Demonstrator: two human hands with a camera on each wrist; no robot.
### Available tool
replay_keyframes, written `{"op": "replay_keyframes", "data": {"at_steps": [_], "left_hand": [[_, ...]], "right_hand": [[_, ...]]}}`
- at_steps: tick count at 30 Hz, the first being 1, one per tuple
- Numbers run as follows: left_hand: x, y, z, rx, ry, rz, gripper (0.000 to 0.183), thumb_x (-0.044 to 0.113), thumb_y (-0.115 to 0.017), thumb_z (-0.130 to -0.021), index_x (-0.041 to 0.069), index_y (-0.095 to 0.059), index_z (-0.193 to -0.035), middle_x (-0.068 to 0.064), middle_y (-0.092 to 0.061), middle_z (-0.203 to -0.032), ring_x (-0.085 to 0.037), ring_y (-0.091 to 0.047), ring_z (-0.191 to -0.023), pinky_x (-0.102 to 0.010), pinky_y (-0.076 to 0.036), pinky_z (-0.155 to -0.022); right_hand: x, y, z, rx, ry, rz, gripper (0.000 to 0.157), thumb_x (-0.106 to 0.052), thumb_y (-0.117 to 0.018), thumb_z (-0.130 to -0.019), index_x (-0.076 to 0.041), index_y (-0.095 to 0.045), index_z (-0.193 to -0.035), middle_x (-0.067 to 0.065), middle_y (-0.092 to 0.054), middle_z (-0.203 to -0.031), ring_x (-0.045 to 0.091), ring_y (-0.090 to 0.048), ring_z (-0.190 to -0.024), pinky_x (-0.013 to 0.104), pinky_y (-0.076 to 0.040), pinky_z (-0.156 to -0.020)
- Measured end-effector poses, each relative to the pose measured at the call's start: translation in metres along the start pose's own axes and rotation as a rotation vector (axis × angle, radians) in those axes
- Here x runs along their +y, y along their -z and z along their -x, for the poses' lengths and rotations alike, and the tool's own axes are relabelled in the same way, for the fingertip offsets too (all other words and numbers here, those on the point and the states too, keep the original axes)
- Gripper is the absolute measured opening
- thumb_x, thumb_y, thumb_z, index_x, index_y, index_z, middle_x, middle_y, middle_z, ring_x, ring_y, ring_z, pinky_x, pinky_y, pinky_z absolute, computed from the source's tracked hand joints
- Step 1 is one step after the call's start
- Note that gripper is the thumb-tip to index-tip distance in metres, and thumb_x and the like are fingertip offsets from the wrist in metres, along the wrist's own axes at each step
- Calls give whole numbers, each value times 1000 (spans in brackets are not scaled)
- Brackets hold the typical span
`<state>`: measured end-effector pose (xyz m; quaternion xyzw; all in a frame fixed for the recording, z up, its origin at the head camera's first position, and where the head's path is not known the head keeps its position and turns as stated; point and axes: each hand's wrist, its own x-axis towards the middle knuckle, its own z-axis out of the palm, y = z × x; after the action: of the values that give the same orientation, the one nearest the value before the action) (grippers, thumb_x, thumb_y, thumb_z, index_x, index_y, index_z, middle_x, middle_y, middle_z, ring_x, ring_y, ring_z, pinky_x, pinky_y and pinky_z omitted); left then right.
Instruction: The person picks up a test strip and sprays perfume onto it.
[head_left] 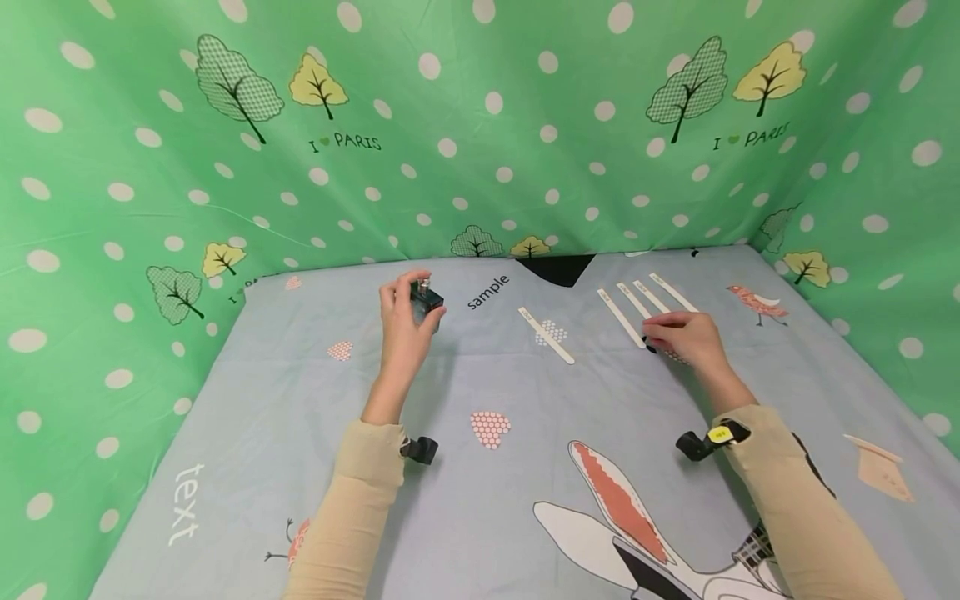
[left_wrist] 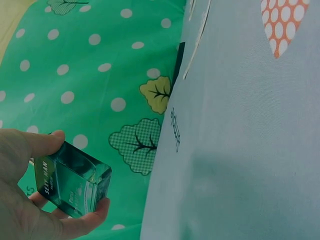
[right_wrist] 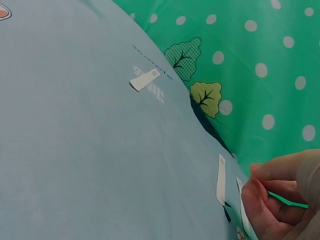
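Note:
My left hand [head_left: 405, 321] holds a small square teal glass perfume bottle [left_wrist: 72, 177] raised above the cloth, fingers and thumb on its opposite sides. Its metal spray top [head_left: 424, 284] shows in the head view. My right hand [head_left: 686, 333] is low over the right part of the cloth, thumb and fingertips pinched together at the near end of a white paper test strip [head_left: 633, 300]; the fingers partly hide that end. Beside it lie several similar strips, one to the left [head_left: 621, 318] and others to the right [head_left: 673, 293]. A separate test strip [head_left: 547, 335] lies between the hands.
A blue-grey printed cloth [head_left: 442, 517] covers the table. Green dotted fabric [head_left: 450, 108] hangs behind and at both sides. Each wrist wears a small black camera, the left one [head_left: 422, 450] and the right one [head_left: 701, 444].

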<state>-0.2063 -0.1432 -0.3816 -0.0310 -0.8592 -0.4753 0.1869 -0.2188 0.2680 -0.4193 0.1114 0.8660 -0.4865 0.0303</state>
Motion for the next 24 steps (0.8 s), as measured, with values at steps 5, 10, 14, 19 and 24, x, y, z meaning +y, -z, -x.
{"op": "replay_keyframes", "data": {"at_steps": [5, 10, 14, 19, 24], "left_hand": [[1, 0, 0, -1, 2, 2, 52, 10, -70, -92, 22, -47, -137, -17, -35, -136, -37, -42, -132, -55, -45, -107], [1, 0, 0, -3, 6, 8, 52, 10, -70, -92, 23, -47, -137, -17, -35, -137, -37, -42, -133, -55, -45, -107], [2, 1, 0, -3, 13, 5, 51, 12, -70, -93, 23, -47, -137, -17, -35, -137, -37, -42, -133, -55, -45, -107], [2, 1, 1, -5, 16, 5, 51, 13, -70, -93, 24, -47, -137, -17, -34, -138, -37, -41, -135, -55, -45, -108], [1, 1, 1, -1, 8, 8, 51, 11, -70, -93, 24, -47, -137, -18, -34, -137, -37, -42, -134, -55, -45, -108]], "right_hand": [[-2, -4, 1, 7, 27, 3, 39, -28, -71, -92, 1, -70, -118, -24, -62, -71, -10, -64, -66, 17, -54, -62], [-6, -10, 1, 1, 50, -46, 37, -21, -71, -92, 5, -69, -118, -20, -64, -75, -10, -64, -66, 15, -56, -67], [-9, -14, 1, -16, 50, -82, 38, -19, -71, -92, 7, -67, -120, -20, -64, -76, -11, -64, -67, 14, -57, -69], [-12, -18, 2, -25, 65, -81, 39, -19, -72, -91, 7, -67, -119, -23, -63, -73, -11, -64, -67, 13, -55, -68], [-15, -22, 4, -36, 80, -94, 39, -18, -72, -91, 9, -67, -119, -17, -67, -80, -11, -64, -68, 12, -55, -68]]}}
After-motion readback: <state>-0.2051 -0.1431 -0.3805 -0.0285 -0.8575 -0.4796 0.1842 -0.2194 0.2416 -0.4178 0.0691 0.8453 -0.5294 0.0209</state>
